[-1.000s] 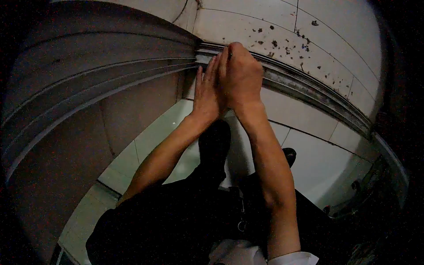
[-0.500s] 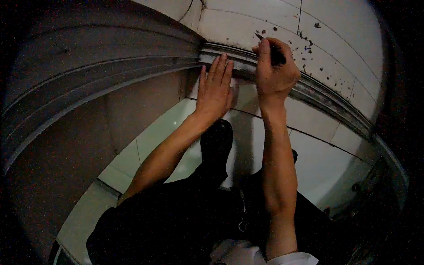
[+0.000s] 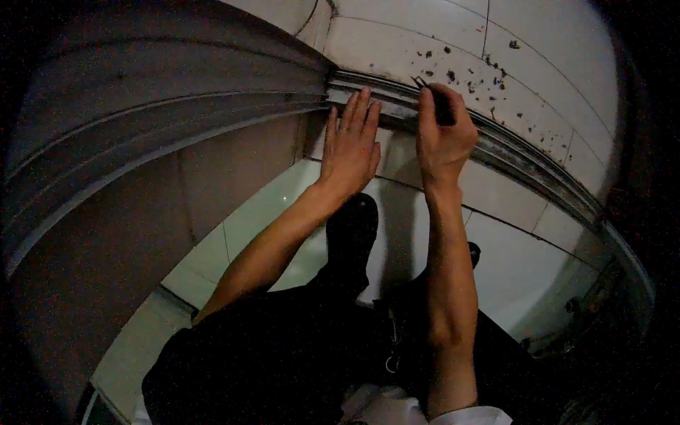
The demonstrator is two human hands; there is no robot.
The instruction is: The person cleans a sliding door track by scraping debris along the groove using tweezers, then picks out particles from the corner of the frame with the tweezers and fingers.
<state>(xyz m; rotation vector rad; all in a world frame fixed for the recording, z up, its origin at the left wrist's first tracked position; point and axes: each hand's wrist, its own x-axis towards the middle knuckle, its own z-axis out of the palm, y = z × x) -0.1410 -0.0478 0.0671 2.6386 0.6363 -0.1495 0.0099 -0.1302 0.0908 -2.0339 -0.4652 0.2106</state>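
A metal sliding-door track (image 3: 528,161) runs across the floor, with grime in its grooves. My left hand (image 3: 350,145) lies with fingers stretched out, its fingertips on the track near the door end. To its right, my right hand (image 3: 446,134) is closed in a pinch on thin dark tweezers (image 3: 420,82), whose two narrow tips point up and left over the track's far edge. The rest of the tweezers is hidden by my fingers. Dark bits of debris (image 3: 451,75) lie scattered on the pale tiles just beyond the track.
A dark ribbed door panel (image 3: 177,92) curves along the left, meeting the track's left end. Pale floor tiles (image 3: 510,248) lie on my side of the track. My dark shoe (image 3: 352,219) stands close below my left hand.
My right hand has moved slightly down toward the track, and the tweezers' tips with it. My left hand stays on the track. The whole view has shifted slightly.
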